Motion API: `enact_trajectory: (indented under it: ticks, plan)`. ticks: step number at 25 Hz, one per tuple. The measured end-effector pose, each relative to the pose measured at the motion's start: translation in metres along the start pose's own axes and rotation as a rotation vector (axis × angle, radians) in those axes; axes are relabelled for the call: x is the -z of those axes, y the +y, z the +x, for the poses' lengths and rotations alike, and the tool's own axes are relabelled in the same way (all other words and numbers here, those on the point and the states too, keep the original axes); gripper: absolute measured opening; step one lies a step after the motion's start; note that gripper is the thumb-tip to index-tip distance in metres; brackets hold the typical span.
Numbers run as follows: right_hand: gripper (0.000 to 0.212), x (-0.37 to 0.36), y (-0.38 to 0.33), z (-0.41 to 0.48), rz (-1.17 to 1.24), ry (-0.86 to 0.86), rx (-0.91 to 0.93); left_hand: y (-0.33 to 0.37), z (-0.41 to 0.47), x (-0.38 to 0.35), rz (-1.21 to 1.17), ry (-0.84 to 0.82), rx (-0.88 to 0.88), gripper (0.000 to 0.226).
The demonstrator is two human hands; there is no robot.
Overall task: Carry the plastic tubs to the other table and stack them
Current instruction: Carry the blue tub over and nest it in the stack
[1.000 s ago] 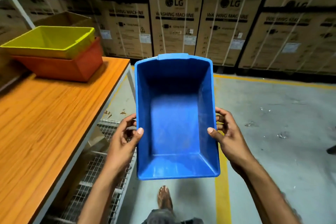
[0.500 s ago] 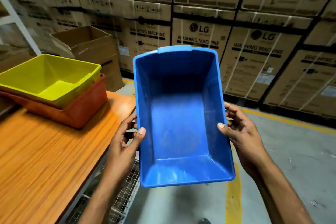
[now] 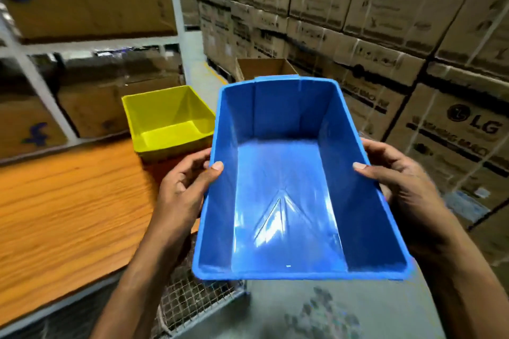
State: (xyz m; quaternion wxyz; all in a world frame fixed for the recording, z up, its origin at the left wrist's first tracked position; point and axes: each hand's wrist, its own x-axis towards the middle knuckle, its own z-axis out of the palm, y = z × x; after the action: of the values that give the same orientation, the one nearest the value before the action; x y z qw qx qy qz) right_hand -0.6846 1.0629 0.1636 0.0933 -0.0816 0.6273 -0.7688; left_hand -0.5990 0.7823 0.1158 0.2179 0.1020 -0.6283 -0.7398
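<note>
I hold an empty blue plastic tub (image 3: 289,187) in the air in front of me, just off the right edge of the wooden table (image 3: 68,215). My left hand (image 3: 184,187) grips its left rim and my right hand (image 3: 399,184) grips its right rim, thumbs inside the walls. A yellow tub (image 3: 168,121) sits nested in an orange tub (image 3: 154,158) at the table's far corner, just left of the blue tub. The orange tub is mostly hidden by the yellow one and my left hand.
Stacked cardboard appliance boxes (image 3: 413,63) form a wall on the right. A white metal rack (image 3: 176,16) with cartons stands behind the table. An open cardboard box (image 3: 264,67) sits beyond the tubs. A wire mesh shelf (image 3: 192,303) lies under the table.
The view has swung left and closer to the table. The blue tub, still in both hands, now sits right beside the yellow and orange tubs, which appear nearer and more central.
</note>
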Motion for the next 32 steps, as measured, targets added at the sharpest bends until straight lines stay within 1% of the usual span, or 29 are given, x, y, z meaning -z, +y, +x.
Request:
enact_trajectory:
  ticks: [3,7,12,15,18,20,22,25,27,29,31,32]
  plan:
    - [0.049,-0.015,-0.009,0.042,0.01,-0.144,-0.012,0.023,-0.001,0.005,-0.015,0.129,-0.002,0.022]
    - [0.048,-0.054,-0.008,0.086,-0.005,-0.287,-0.003,0.048,0.005,0.029,0.01,0.25,-0.038,0.023]
    - [0.039,-0.118,-0.002,0.135,-0.102,-0.336,0.075,0.068,0.038,0.076,0.057,0.321,-0.123,0.028]
    - [0.04,-0.158,-0.007,0.166,-0.135,-0.387,0.136,0.077,0.079,0.104,0.147,0.359,-0.175,0.032]
    - [0.038,-0.193,-0.009,0.202,-0.211,-0.381,0.188,0.087,0.123,0.123,0.291,0.411,-0.193,0.039]
    - [0.038,-0.214,-0.009,0.226,-0.253,-0.382,0.201,0.096,0.148,0.131,0.362,0.445,-0.226,0.039]
    - [0.038,-0.232,-0.006,0.247,-0.276,-0.395,0.207,0.104,0.168,0.138,0.406,0.483,-0.259,0.037]
    - [0.038,-0.253,-0.003,0.271,-0.28,-0.422,0.203,0.101,0.19,0.146,0.486,0.533,-0.245,0.038]
    - [0.037,-0.259,0.003,0.285,-0.309,-0.417,0.207,0.094,0.2,0.146,0.524,0.547,-0.239,0.039]
    - [0.037,-0.26,0.009,0.297,-0.363,-0.391,0.233,0.088,0.206,0.141,0.538,0.542,-0.272,0.038]
    - [0.048,-0.254,0.015,0.301,-0.522,-0.333,0.329,0.088,0.211,0.133,0.561,0.536,-0.326,0.041]
    - [0.056,-0.25,0.014,0.299,-0.645,-0.261,0.431,0.09,0.212,0.129,0.6,0.543,-0.359,0.042]
